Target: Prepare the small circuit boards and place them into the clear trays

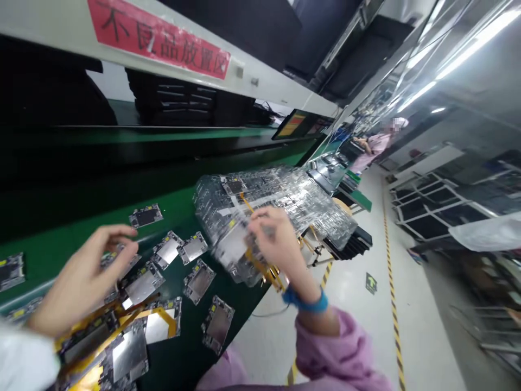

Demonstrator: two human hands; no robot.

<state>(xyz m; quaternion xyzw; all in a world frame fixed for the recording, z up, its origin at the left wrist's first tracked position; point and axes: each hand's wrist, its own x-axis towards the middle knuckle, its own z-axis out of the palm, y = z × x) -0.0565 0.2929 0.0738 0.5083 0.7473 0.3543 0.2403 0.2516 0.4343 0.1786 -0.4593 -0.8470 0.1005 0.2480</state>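
Observation:
My left hand (87,277) hovers over a heap of circuit boards, fingers curved and thumb apart, with nothing visible in it. Under and beside it are circuit boards with silver shields (142,285) and orange flex cables (165,320). My right hand (279,241), a blue band on its wrist, is pinched above a stack of clear plastic trays (301,193). At its fingertips is a thin orange flex cable (246,202), leading up to a circuit board (234,185) on the stack. Beneath that hand, another shielded board (234,244) and more orange cables are partly hidden and blurred.
Single boards lie on the green bench (179,369), one near its front edge (217,326). A shelf with a red label (158,38) crosses above, and a monitor (303,124) stands behind. A person in pink (376,144) works farther along. Floor with striped tape (391,271) lies right.

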